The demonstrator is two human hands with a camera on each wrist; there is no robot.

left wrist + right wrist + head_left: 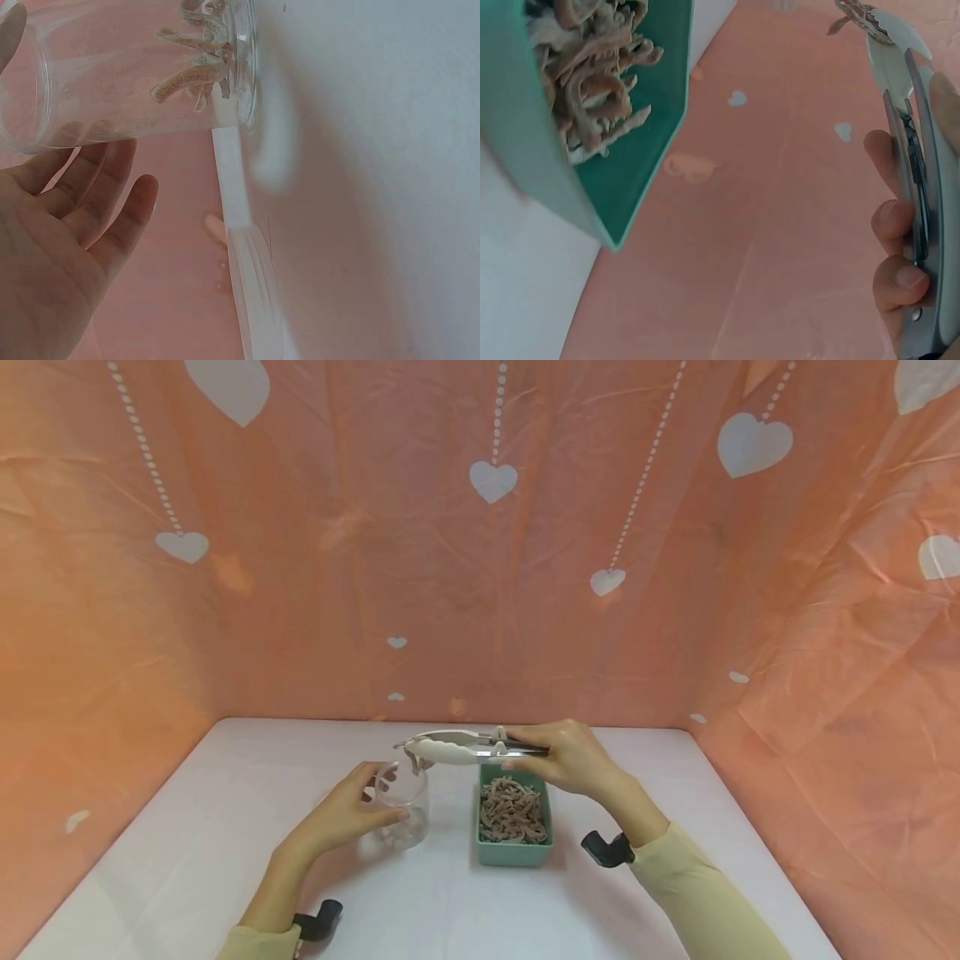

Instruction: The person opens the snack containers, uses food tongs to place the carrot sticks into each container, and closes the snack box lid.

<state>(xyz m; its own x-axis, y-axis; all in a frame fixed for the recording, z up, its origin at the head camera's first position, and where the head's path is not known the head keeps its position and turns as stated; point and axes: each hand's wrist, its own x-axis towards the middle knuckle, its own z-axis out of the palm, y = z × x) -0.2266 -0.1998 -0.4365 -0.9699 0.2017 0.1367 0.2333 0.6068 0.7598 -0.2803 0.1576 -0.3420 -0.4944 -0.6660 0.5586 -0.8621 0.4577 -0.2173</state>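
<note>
My left hand curves around a clear plastic jar standing on the white table, thumb on the near side and fingers behind. Several dried brown strips lie at the jar's bottom in the left wrist view. In my right hand is a pair of tongs with metal arms and whitish tips, held nearly level. The tips pinch a few brown strips right over the jar's mouth. Below the right hand sits a green rectangular container, with many more such strips inside.
The white table ends at the back against an orange cloth printed with white hearts, which also hangs on the left and right sides. Black wrist mounts stick out from both wrists near the beige sleeves.
</note>
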